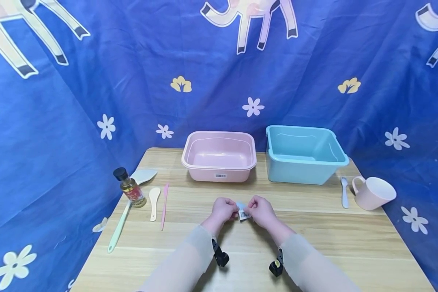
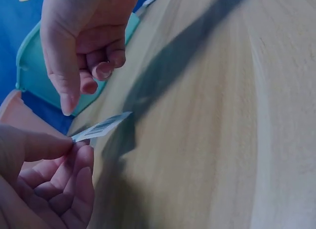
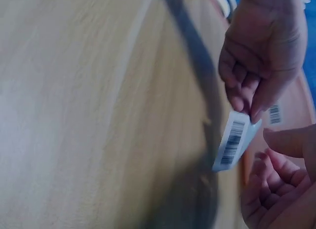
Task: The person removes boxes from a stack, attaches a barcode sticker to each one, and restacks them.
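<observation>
The left hand [image 2: 44,179] pinches a barcode sticker [image 2: 101,127] (white) above the tabletop [image 2: 222,140]. The right hand [image 2: 84,41] hovers just beside it — fingers curled, holding nothing.

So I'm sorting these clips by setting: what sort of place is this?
Probably a staged tabletop recording booth, not a real kitchen: a blue printed cloth backdrop wraps round a wooden table laid with a pink basin, a blue basin and utensils.
</observation>
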The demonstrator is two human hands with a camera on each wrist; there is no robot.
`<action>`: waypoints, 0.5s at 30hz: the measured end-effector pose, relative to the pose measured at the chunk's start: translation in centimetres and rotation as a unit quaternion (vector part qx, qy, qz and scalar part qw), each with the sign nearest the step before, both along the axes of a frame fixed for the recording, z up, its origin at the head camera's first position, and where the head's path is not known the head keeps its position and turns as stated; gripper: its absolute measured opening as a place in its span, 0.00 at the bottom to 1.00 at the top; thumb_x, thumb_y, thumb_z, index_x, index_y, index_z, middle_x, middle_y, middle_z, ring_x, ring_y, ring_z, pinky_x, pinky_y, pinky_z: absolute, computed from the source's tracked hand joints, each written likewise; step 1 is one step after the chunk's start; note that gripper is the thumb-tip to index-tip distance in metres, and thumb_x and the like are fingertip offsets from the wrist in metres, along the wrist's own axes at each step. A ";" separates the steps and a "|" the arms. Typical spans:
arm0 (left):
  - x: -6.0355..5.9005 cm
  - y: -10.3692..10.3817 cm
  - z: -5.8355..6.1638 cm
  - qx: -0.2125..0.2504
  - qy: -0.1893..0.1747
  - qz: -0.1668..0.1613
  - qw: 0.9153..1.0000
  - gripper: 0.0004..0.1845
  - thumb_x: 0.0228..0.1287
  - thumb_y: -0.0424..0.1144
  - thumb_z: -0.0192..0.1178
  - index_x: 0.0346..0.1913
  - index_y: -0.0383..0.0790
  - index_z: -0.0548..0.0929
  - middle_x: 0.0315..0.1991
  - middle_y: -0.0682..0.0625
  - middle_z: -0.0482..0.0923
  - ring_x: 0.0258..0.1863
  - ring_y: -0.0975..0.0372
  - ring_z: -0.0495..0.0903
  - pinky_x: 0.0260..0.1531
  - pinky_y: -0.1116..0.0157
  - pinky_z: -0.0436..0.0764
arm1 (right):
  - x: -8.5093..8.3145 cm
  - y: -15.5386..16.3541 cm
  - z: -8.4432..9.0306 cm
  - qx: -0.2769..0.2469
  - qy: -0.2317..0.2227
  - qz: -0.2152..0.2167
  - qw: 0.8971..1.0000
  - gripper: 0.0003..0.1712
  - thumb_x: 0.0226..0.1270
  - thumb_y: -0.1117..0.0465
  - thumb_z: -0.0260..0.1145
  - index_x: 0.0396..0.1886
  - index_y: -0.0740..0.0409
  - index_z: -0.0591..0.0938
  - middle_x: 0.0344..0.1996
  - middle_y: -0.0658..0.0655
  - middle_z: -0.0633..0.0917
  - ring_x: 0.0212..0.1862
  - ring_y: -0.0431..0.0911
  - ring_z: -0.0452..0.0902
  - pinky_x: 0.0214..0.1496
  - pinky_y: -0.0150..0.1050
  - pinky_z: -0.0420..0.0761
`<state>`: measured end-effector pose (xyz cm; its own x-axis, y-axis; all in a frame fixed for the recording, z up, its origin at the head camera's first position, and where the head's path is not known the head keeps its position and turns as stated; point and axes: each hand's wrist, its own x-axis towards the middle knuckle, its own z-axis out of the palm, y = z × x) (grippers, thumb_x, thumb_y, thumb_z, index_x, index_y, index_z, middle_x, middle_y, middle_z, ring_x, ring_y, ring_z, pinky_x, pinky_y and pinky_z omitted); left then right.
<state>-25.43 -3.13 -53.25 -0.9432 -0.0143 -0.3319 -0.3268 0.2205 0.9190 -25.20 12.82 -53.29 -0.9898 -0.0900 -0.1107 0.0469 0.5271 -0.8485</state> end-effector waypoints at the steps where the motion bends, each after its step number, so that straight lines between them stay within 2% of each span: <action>1: 0.0 0.0 0.1 0.004 0.006 0.003 1.000 0.01 0.58 0.22 0.63 0.31 0.29 0.82 0.23 0.45 0.80 0.19 0.62 0.78 0.21 0.68 0.79 | 0.1 0.0 0.2 -0.012 0.003 0.006 1.000 0.11 0.58 0.67 0.73 0.26 0.59 0.76 0.20 0.52 0.75 0.20 0.43 0.70 0.21 0.35 0.72; 8: 0.3 0.2 1.1 0.049 0.026 0.014 0.998 0.03 0.56 0.22 0.64 0.30 0.31 0.81 0.23 0.46 0.79 0.20 0.62 0.80 0.22 0.68 0.80 | 1.0 0.2 1.0 -0.056 0.003 0.037 0.998 0.07 0.61 0.68 0.70 0.30 0.62 0.78 0.21 0.53 0.77 0.20 0.42 0.71 0.19 0.34 0.73; 12: 0.6 0.3 1.3 0.068 0.039 0.009 0.997 0.03 0.55 0.22 0.63 0.30 0.30 0.80 0.23 0.46 0.79 0.20 0.62 0.80 0.22 0.68 0.80 | 1.3 0.2 1.1 -0.071 -0.002 0.037 0.997 0.05 0.62 0.69 0.69 0.32 0.64 0.80 0.23 0.54 0.79 0.22 0.46 0.75 0.20 0.34 0.75; 15: 0.7 0.3 1.3 0.075 0.049 -0.001 0.996 0.03 0.55 0.22 0.63 0.30 0.30 0.80 0.23 0.46 0.80 0.20 0.62 0.81 0.21 0.67 0.80 | 1.5 0.2 1.1 -0.073 0.005 0.032 0.997 0.03 0.61 0.70 0.69 0.33 0.64 0.82 0.24 0.53 0.81 0.25 0.46 0.77 0.24 0.35 0.77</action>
<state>-24.68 -2.82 -51.93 -0.9712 0.0302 -0.2365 -0.2336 0.0785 0.9692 -23.72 12.98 -52.19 -0.9825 -0.1666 -0.0828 0.0094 0.4001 -0.9164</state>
